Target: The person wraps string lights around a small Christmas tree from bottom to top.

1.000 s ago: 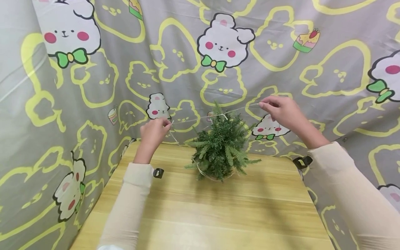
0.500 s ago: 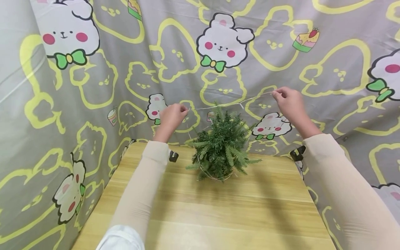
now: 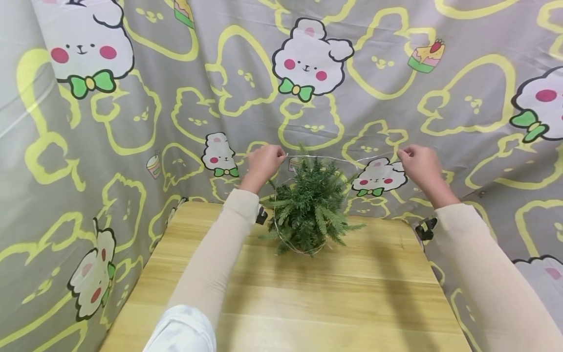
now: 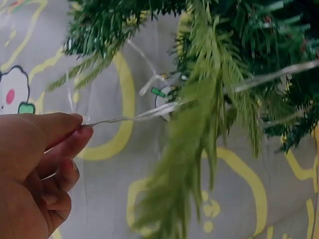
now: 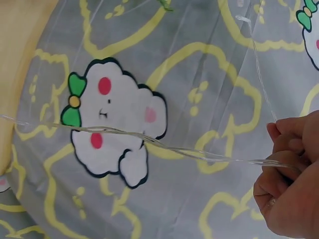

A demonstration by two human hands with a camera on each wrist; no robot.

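A small green artificial Christmas tree [image 3: 310, 205] stands at the far part of the table. My left hand [image 3: 265, 166] is up by its left side and pinches a thin clear string light [image 3: 325, 157] between thumb and fingertips. Out to the right, my right hand [image 3: 420, 166] grips another stretch of the same wire. Between the hands the wire spans across the upper tree, and a further loop hangs round the lower front. In the left wrist view a tree branch [image 4: 192, 134] covers part of the wire. The right wrist view shows several strands running into curled fingers [image 5: 271, 194].
The tree stands on a wooden table [image 3: 334, 298]. A grey curtain [image 3: 378, 112] with rabbit prints hangs close behind and on both sides. Each sleeve has a small black wrist camera [image 3: 425, 228] at its cuff.
My left hand has moved right and up, closer to the tree. My right hand rose, then came down, ending farther right. The wire between them shifted with the hands.
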